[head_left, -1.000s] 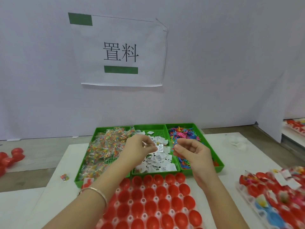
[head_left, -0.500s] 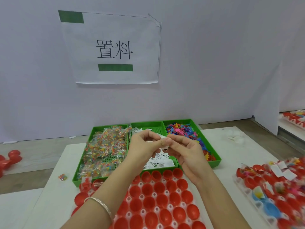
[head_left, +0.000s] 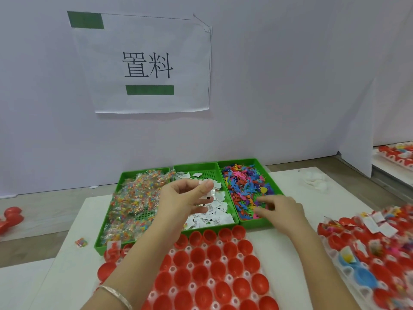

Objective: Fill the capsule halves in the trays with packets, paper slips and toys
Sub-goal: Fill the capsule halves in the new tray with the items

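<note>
My left hand [head_left: 185, 198] pinched white paper slips [head_left: 209, 195], staged for the red plastic capsule halves [head_left: 214, 251]. My right hand [head_left: 280, 212] overlay the colourful plastic toys [head_left: 243, 184]; grip indeterminate.

wall: white wall [head_left: 290, 86] | paper sign [head_left: 145, 63] | white table [head_left: 339, 204] | wooden floor [head_left: 44, 204]

Red capsule halves [head_left: 214, 252] in a white tray [head_left: 207, 262]; green bins [head_left: 254, 222] of rainbow-speckled clear packets [head_left: 131, 202], white paper slips [head_left: 219, 218] printed black, pink-blue-orange toys [head_left: 241, 186]; white sign [head_left: 156, 41], black characters, green bars
</note>
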`<action>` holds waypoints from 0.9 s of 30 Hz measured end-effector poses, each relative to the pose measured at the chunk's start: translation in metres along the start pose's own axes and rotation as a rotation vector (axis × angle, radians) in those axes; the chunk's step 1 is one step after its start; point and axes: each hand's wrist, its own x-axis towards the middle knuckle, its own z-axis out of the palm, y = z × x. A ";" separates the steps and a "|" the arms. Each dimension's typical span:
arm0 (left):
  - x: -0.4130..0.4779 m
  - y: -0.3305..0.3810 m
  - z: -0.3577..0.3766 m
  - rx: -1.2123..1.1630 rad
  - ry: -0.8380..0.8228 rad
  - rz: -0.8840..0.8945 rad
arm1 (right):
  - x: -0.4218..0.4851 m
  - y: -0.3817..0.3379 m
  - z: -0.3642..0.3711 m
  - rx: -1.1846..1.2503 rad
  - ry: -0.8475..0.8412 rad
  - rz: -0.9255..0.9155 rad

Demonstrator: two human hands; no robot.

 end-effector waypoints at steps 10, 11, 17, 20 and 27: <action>-0.001 -0.007 0.003 -0.031 0.054 -0.046 | 0.009 -0.004 0.011 0.076 0.012 0.034; -0.001 -0.007 0.003 -0.040 0.063 -0.053 | 0.009 -0.005 0.012 0.124 0.048 0.028; 0.000 -0.011 0.010 -0.066 0.116 -0.079 | 0.008 -0.008 0.015 0.394 0.228 -0.011; -0.001 -0.014 0.011 -0.052 0.091 -0.107 | 0.004 -0.017 0.005 0.686 0.298 -0.067; -0.003 -0.014 0.015 -0.033 0.038 -0.125 | -0.025 -0.058 -0.025 1.408 -0.197 -0.212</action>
